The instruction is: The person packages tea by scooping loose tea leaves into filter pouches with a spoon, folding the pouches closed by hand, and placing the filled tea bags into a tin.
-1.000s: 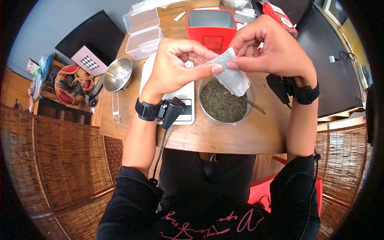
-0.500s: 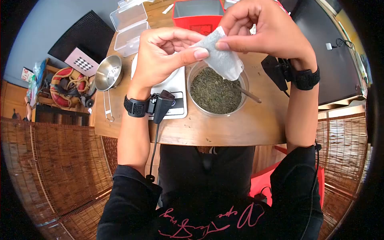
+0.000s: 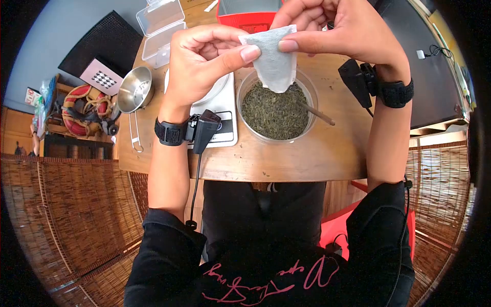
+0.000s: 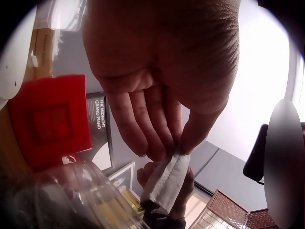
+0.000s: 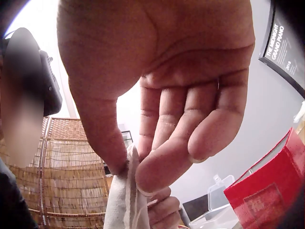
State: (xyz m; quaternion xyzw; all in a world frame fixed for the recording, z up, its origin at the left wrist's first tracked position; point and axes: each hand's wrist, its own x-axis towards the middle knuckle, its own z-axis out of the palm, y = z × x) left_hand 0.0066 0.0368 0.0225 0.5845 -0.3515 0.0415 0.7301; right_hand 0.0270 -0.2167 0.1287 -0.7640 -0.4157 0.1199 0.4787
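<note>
A pale fabric-like bag (image 3: 276, 64) hangs upright between the two hands, its upper edge flat and wide. The left hand (image 3: 204, 64) pinches its top left corner between thumb and fingers; the right hand (image 3: 340, 38) pinches the top right part. Under the bag stands a clear round tub (image 3: 238, 110) of dark green dried leaves (image 3: 276, 115), with a brown-handled utensil (image 3: 319, 113) leaning in it. In the left wrist view the bag (image 4: 167, 183) sits at the left fingertips; in the right wrist view the bag (image 5: 123, 200) is edge-on below the right thumb.
Left of the tub is a white scale (image 3: 225, 125), partly behind the left hand. A metal pan (image 3: 134, 92) stands farther left, and a clear lidded box (image 3: 157, 48) behind. Beyond the hands is a red box (image 3: 245, 20).
The bag has turned from slanted to upright, its broad side now facing the head camera. The hands have spread slightly apart along its top edge, and the head view has shifted.
</note>
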